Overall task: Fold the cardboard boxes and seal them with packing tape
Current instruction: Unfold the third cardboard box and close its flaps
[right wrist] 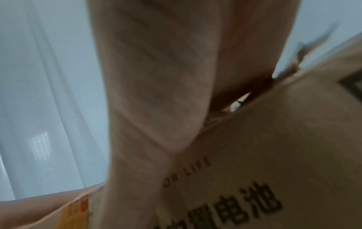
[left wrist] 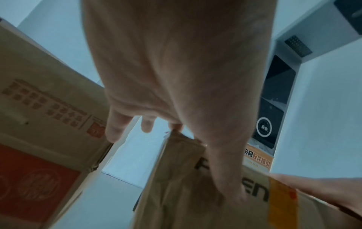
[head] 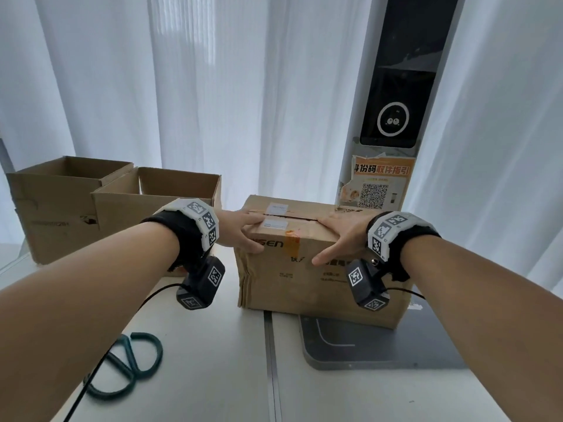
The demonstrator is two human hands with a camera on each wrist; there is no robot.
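A closed brown cardboard box (head: 304,269) with black print stands on the white table (head: 213,345), partly on a grey pad. Its two top flaps meet at a seam with a thin gap, and a white label (head: 275,224) sits on each flap. A short strip of orange tape (head: 292,242) hangs over the front edge. My left hand (head: 243,229) lies on the top left corner, fingers flat on the flap, thumb on the front face. My right hand (head: 338,236) presses the right end of the top, thumb on the front. Both wrist views show the box (left wrist: 186,193) (right wrist: 274,155) under the palm.
Two open cardboard boxes (head: 61,208) (head: 158,196) stand side by side at the back left. Green-handled scissors (head: 128,367) lie near the front left. A grey pad (head: 380,345) lies under the box. A white kiosk column (head: 393,117) rises behind, before white curtains.
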